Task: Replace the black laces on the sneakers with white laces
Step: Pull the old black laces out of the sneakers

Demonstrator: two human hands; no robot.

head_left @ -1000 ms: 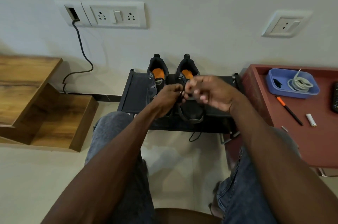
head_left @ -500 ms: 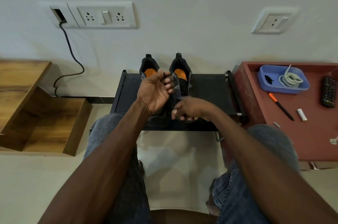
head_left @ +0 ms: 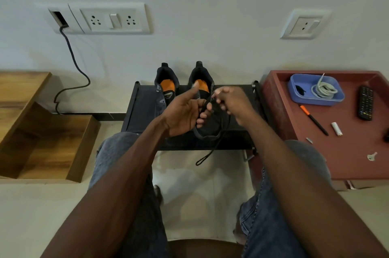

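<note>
while the black lace (head_left: pixel 212 148) is being worked out of the right-hand sneaker (head_left: pixel 207 110), which stands beside its mate (head_left: pixel 165 89) on the low black rack (head_left: pixel 143 108) against the wall, the best course looks like one crossing at a time. the right hand (head_left: pixel 232 102) pinches the lace near the eyelets; the left hand (head_left: pixel 185 113) has its thumb up and its fingers curled loosely round a strand. one loose end hangs off the rack's front edge. pull along the eyelet's line, not sideways, and steady the shoe so it doesn't slide. a pale coil, likely the white laces (head_left: pixel 323 90), waits in the blue tray (head_left: pixel 299 98) on the red table (head_left: pixel 347 152).
</note>
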